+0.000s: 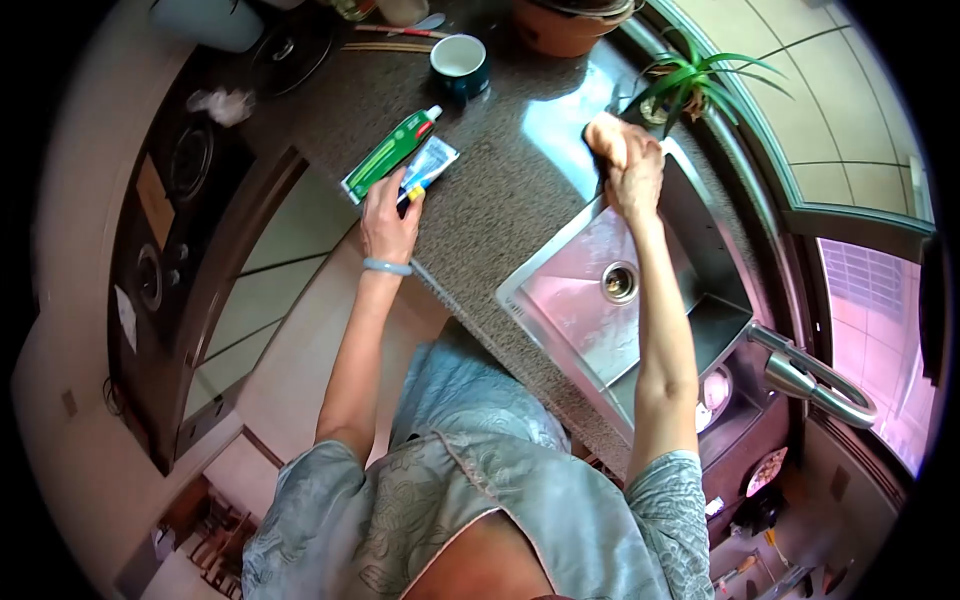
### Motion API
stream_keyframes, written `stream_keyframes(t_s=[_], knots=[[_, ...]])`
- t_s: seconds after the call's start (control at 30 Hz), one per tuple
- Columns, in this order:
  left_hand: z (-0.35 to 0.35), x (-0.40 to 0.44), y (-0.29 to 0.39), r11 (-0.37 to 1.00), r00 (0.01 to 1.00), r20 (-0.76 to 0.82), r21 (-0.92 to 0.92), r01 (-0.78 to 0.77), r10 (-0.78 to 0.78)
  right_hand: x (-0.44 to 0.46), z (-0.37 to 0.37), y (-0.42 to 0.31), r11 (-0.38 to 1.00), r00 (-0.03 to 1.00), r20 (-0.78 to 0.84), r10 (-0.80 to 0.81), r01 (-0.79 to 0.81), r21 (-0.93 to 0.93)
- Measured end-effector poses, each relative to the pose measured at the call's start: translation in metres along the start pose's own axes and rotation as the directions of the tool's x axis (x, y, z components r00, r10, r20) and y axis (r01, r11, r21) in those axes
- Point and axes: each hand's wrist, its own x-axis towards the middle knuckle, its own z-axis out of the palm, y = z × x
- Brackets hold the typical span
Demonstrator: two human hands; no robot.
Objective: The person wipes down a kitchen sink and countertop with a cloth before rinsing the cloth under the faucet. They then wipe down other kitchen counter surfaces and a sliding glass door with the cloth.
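Observation:
Left of the sink, my left hand [388, 222], with a pale bangle at its wrist, has its fingers closed around the lower end of a blue-and-white packet [430, 166]. Against its fingertips lies a green toothpaste tube [393, 152] with a white cap. A small yellow piece [416, 193] shows by the thumb. At the far corner of the sink [560, 262], my right hand [634, 175] is closed over the counter near the rim. Something pale and tan sticks out at its fingers, but its kind cannot be made out.
A dark green cup [460, 68] stands behind the tubes, near chopsticks [385, 47] and a spoon. Beyond my right hand are a spiky potted plant [690, 75] and the window. The faucet [815, 385] rises at the right. A stove [180, 190] lies far left.

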Motion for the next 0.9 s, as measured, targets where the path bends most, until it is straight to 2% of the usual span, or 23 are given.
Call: stream_keyframes(t_s=[0.1,0.13,0.2,0.27,0.33,0.4,0.47,0.57,0.73,0.83,0.9], knots=[[-0.008,0.000,-0.003,0.999,1.000,0.006,0.019,0.030,-0.030,0.014,0.018,-0.013,0.977,0.999,-0.029,-0.016,0.009,-0.214],[-0.010,0.000,-0.004,0.999,0.999,-0.007,0.021,0.032,-0.032,0.021,0.030,-0.018,0.989,1.000,0.004,-0.007,0.008,-0.149],[-0.014,0.000,-0.006,0.998,0.999,-0.009,0.030,0.048,-0.048,0.038,0.049,-0.044,0.976,0.957,0.233,0.174,-0.136,-0.168],[-0.018,0.000,-0.007,0.996,0.997,-0.044,0.056,0.062,-0.059,0.034,0.048,-0.083,0.993,0.995,0.097,-0.003,0.014,-0.115],[-0.020,-0.002,-0.010,0.996,0.997,-0.029,0.064,0.068,-0.067,0.024,0.060,-0.121,0.997,0.996,0.091,0.008,-0.001,-0.075],[-0.019,-0.003,-0.013,0.997,0.999,-0.033,0.061,0.042,-0.040,0.007,0.051,-0.152,0.999,0.991,0.126,-0.050,0.050,-0.002],[-0.017,-0.001,-0.016,0.998,0.998,-0.003,0.032,0.057,-0.057,-0.018,0.055,-0.175,0.999,0.993,0.122,0.004,-0.008,0.031],[-0.007,0.004,-0.017,0.998,1.000,-0.012,0.062,-0.009,0.010,-0.063,0.034,-0.203,0.991,0.993,0.100,-0.056,0.044,0.126],[0.018,0.012,-0.011,0.994,0.994,0.071,0.060,-0.088,0.083,-0.129,-0.013,-0.215,0.956,0.978,0.135,-0.160,0.120,0.268],[0.035,0.017,-0.005,0.987,0.982,0.124,0.060,-0.152,0.143,-0.157,-0.048,-0.201,0.940,0.953,0.233,-0.192,0.111,0.322],[0.047,0.020,0.001,0.979,0.971,0.142,0.043,-0.202,0.194,-0.183,-0.065,-0.185,0.931,0.960,0.229,-0.163,0.073,0.358]])
